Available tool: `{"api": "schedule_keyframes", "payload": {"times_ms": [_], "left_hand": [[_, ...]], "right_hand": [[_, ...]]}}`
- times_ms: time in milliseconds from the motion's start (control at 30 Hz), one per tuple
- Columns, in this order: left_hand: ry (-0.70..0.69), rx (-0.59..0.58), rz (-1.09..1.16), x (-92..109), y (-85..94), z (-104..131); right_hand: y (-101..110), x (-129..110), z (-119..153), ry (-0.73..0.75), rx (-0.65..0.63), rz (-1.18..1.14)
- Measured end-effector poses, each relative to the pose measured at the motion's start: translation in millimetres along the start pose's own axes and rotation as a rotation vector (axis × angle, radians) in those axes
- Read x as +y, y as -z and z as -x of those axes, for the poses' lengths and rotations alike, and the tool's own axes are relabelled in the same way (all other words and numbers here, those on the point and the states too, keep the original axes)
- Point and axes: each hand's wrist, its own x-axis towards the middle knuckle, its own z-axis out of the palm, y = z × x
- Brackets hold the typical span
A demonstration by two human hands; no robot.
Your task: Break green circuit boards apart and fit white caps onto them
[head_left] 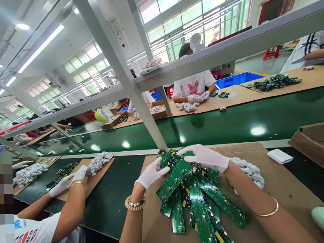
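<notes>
Circuit boards (pixel 198 200) lying heaped, handling underway; left hand (pixel 151 174) spreading open at edge, right hand (pixel 208 158) curling over top, cannot tell if gripping; overlap seemingly calling for gentle loosening.

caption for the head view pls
Gloved left hand and right hand at a heap of green circuit boards on cardboard

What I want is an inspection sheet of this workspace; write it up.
Surface: cardboard sheet on dark green table
Job's things: green circuit boards, piled, overlapping; white pieces heaped to the right
Clutter: folded white item; carton at far right
Grippers: gloved left hand and right hand at the boards; grip unclear
Cables: possible cable bundle on the overhead rail
Surroundings: one co-worker left, another across
</notes>
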Motion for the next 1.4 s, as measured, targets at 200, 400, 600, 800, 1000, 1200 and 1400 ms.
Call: {"api": "schedule_keyframes", "payload": {"times_ms": [200, 400, 600, 800, 1000, 1200, 1400], "left_hand": [[-0.137, -0.255, -0.057, 33.3, 13.7, 5.6], [-0.026, -0.405, -0.133, 40.2, 26.9, -1.4], [0.086, -0.264, -0.247, 44.0, 21.3, -3.2], [0.073, -0.332, -0.275, 53.0, 18.9, 6.1], [0.102, -0.275, -0.224, 36.1, 35.7, 0.1], [0.091, -0.324, -0.183, 29.6, 38.8, -4.6], [0.046, -0.420, -0.238, 46.9, 28.1, -7.0]], "right_hand": [[1.9, -7.6, 4.4, 0.203, 0.170, 0.090], [0.4, -4.9, 3.6, 0.168, 0.274, 0.374], [-16.0, 6.5, -10.2, 0.079, 0.431, 0.444], [-13.7, 21.3, -22.8, -0.009, 0.429, 0.339], [-19.8, 27.7, -28.1, 0.142, 0.327, 0.261], [-27.7, 35.3, -32.4, 0.245, 0.183, 0.212], [-26.5, 23.8, -25.3, 0.156, 0.201, 0.424]]}}
